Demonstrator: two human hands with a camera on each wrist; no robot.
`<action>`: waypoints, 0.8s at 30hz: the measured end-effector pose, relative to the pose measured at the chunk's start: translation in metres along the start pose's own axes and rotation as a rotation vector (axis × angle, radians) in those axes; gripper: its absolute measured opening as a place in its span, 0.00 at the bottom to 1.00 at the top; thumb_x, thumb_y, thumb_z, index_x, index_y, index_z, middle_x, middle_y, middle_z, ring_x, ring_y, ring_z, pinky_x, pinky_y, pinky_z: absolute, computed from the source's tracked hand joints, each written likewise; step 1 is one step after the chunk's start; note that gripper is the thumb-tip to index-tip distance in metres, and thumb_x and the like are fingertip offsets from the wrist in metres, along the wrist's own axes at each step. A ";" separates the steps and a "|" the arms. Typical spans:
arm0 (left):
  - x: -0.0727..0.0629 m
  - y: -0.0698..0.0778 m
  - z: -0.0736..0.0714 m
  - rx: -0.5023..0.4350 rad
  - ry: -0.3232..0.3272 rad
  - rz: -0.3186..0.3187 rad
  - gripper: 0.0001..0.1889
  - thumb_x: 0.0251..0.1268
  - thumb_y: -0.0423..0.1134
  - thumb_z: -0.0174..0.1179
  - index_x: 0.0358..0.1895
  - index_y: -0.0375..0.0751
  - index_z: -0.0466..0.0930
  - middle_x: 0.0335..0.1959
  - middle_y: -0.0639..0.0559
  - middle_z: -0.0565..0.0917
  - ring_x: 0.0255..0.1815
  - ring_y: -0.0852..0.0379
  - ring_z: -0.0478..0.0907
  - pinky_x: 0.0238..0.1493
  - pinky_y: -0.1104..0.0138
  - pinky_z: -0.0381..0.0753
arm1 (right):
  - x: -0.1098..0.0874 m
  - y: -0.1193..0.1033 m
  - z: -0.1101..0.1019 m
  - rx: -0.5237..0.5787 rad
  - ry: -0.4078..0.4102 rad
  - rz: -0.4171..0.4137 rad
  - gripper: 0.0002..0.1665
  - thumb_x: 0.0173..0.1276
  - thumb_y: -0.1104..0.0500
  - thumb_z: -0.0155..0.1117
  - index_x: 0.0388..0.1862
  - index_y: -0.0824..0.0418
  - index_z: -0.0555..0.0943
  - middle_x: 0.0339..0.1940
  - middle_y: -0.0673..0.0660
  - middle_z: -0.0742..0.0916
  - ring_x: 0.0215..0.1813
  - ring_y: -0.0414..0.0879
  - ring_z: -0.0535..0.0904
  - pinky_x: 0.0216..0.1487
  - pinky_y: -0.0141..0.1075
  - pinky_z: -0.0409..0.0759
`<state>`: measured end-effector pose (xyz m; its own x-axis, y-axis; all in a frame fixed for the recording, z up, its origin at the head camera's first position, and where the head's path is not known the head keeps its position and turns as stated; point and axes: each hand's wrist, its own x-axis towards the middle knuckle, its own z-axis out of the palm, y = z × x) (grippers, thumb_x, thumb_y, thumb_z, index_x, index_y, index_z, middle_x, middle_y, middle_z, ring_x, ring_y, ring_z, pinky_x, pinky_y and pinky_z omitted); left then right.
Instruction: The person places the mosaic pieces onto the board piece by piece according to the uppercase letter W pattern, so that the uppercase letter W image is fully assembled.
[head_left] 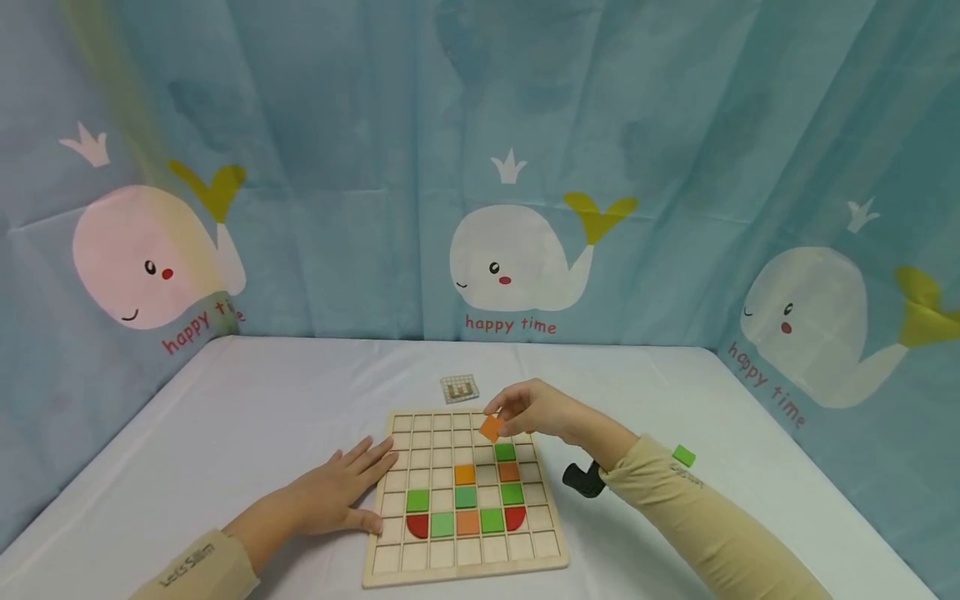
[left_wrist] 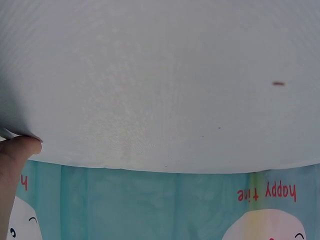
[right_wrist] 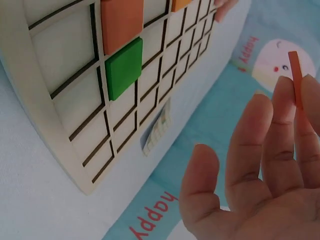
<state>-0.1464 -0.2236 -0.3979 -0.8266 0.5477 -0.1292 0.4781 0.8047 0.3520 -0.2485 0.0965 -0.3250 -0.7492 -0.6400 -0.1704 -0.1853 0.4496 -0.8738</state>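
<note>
My right hand (head_left: 536,410) pinches an orange square tile (head_left: 491,428) between thumb and fingers, over the far right part of a wooden grid board (head_left: 467,572). In the right wrist view the tile (right_wrist: 296,77) shows edge-on, the other fingers loosely bent. The left hand (head_left: 337,492) lies with spread fingers at the board's left edge. Tiles in the grid form an upward-opening shape: a red rounded piece (head_left: 417,526) and another red one (head_left: 515,518) at the lower corners, with green and orange tiles between. A green tile (head_left: 506,452) tops the right column; an orange-yellow tile (head_left: 465,475) tops the middle.
Behind the board lies a small card (head_left: 459,388) with a grid pattern. A loose green tile (head_left: 683,456) sits on the white table beyond the right sleeve. A black object (head_left: 583,481) is partly hidden by the right forearm. Whale-printed curtains (head_left: 337,250) enclose the table.
</note>
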 end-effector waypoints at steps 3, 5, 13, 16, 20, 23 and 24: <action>0.000 0.000 0.000 -0.007 -0.001 -0.006 0.51 0.59 0.68 0.56 0.76 0.35 0.54 0.77 0.37 0.51 0.75 0.30 0.44 0.63 0.32 0.51 | 0.002 -0.001 0.004 0.004 0.003 -0.007 0.15 0.64 0.70 0.66 0.50 0.69 0.82 0.30 0.52 0.82 0.33 0.44 0.73 0.36 0.38 0.73; 0.000 0.000 0.000 -0.004 0.002 -0.006 0.51 0.58 0.68 0.56 0.76 0.35 0.54 0.77 0.37 0.51 0.75 0.30 0.44 0.63 0.32 0.51 | 0.004 -0.001 0.007 0.004 0.002 -0.004 0.16 0.63 0.71 0.66 0.51 0.70 0.82 0.31 0.52 0.82 0.34 0.44 0.74 0.40 0.40 0.76; -0.001 0.002 0.000 0.007 0.006 -0.001 0.51 0.58 0.67 0.56 0.75 0.34 0.54 0.76 0.36 0.52 0.74 0.29 0.45 0.62 0.31 0.52 | 0.014 0.001 0.021 0.013 -0.041 -0.030 0.14 0.62 0.74 0.66 0.48 0.71 0.83 0.30 0.52 0.83 0.34 0.42 0.77 0.43 0.40 0.81; -0.001 0.001 0.000 0.010 0.002 -0.007 0.51 0.58 0.68 0.56 0.76 0.34 0.54 0.77 0.36 0.51 0.75 0.30 0.45 0.63 0.32 0.52 | 0.017 0.004 0.026 0.002 -0.060 -0.041 0.14 0.61 0.75 0.66 0.47 0.72 0.83 0.30 0.53 0.83 0.34 0.42 0.77 0.43 0.39 0.81; 0.000 0.000 0.001 0.013 0.005 -0.011 0.51 0.58 0.68 0.55 0.76 0.35 0.54 0.77 0.37 0.52 0.75 0.30 0.45 0.63 0.32 0.53 | 0.022 0.006 0.033 0.002 -0.077 -0.047 0.14 0.61 0.76 0.65 0.46 0.71 0.83 0.32 0.56 0.83 0.35 0.42 0.77 0.42 0.35 0.81; 0.001 -0.001 0.001 0.013 0.011 -0.011 0.51 0.58 0.68 0.55 0.75 0.35 0.54 0.76 0.36 0.52 0.75 0.30 0.45 0.63 0.32 0.52 | 0.025 0.007 0.038 0.016 -0.086 -0.051 0.14 0.61 0.76 0.65 0.46 0.71 0.84 0.32 0.59 0.83 0.34 0.42 0.78 0.43 0.36 0.82; 0.001 -0.001 0.001 0.012 0.011 -0.013 0.51 0.58 0.69 0.55 0.76 0.35 0.54 0.77 0.37 0.52 0.75 0.30 0.45 0.63 0.32 0.52 | 0.027 0.007 0.039 0.023 -0.089 -0.053 0.14 0.61 0.76 0.65 0.46 0.71 0.83 0.31 0.59 0.84 0.33 0.42 0.79 0.43 0.36 0.82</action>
<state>-0.1473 -0.2237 -0.3992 -0.8357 0.5350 -0.1235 0.4711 0.8142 0.3394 -0.2447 0.0583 -0.3538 -0.6787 -0.7162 -0.1625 -0.2077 0.3995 -0.8929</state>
